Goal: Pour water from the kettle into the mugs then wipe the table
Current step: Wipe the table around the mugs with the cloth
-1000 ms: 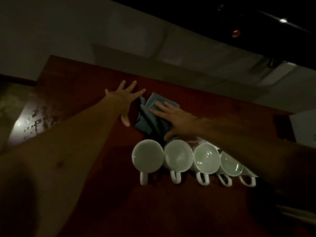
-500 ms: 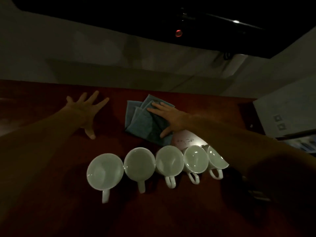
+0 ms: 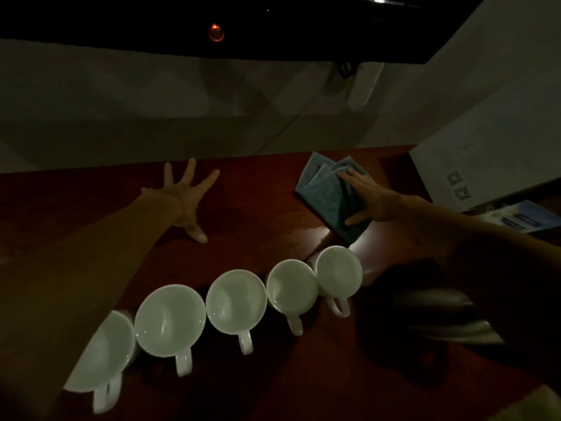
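Head view is dim; the leftmost of five white mugs (image 3: 233,302) is partly hidden by the forearm. Left hand (image 3: 182,199) lies spread on the worktop (image 3: 258,214). Right hand (image 3: 368,199) presses flat on the blue cloth (image 3: 326,192) near the far right corner.

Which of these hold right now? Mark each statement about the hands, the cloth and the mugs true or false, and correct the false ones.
1. The right hand presses flat on the folded blue-grey cloth. True.
2. The left hand grips a mug handle. False: it rests spread on the dark red wooden table, holding nothing.
3. Five white ceramic mugs stand in a row. True.
4. The cloth lies between the mugs and the person. False: it lies beyond the mugs, near the wall.
5. The mug handles point away from the person. False: they point toward the person.
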{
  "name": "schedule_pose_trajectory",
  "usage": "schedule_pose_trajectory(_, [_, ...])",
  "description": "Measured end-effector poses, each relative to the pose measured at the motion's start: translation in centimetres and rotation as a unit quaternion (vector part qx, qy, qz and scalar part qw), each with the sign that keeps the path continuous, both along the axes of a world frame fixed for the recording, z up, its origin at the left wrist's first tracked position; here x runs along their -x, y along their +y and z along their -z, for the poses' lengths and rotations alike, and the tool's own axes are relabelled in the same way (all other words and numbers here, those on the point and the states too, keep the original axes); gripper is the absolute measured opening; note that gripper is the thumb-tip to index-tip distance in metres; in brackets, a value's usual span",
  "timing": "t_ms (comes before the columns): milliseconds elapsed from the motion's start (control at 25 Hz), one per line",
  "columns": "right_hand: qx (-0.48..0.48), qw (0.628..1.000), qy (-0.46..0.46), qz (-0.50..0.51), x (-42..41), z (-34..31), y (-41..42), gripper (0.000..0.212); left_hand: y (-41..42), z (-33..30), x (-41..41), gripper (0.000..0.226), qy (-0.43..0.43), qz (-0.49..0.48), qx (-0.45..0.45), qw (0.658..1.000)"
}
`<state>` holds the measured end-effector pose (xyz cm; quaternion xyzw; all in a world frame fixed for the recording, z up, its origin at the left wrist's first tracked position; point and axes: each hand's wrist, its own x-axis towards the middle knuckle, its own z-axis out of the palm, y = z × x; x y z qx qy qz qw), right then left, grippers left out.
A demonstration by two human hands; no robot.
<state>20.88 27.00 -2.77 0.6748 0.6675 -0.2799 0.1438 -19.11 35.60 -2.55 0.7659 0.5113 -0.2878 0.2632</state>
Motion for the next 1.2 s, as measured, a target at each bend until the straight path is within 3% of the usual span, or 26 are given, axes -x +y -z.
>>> schedule_pose_trajectory(200, [0.005,1.0,-0.013,0.004,-1.0,0.5,-1.6,0.128,0.0,0.5,-0.1,0.145,-0.013,0.006,0.014,1.0])
schedule_pose_trajectory(440, [0.016,0.994,-0.024,-0.101,3.9,1.7,-1.0,0.13,0.0,0.6,-0.1,0.144,-0.012,0.004,-0.004,1.0])
schedule_pose_trajectory(600, [0.013,0.987,-0.006,-0.159,10.6,1.9,1.7,0.123,0.1,0.1,0.2,0.147,-0.005,0.053,-0.036,0.998])
schedule_pose_trajectory(760, [-0.013,0.982,-0.005,-0.189,19.8,1.8,3.7,0.117,-0.4,-0.5,2.8,0.137,-0.092,0.103,-0.102,0.985])
schedule_pose_trajectory(920, [-0.022,0.98,0.013,-0.196,29.7,1.2,3.8,0.114,-2.2,0.4,8.0,0.115,-0.048,0.044,-0.084,0.994])
schedule_pose_trajectory(1200, [0.005,0.973,0.018,-0.228,42.4,0.9,3.5,0.117,-4.0,0.1,20.2,0.109,0.001,-0.043,-0.068,0.997])
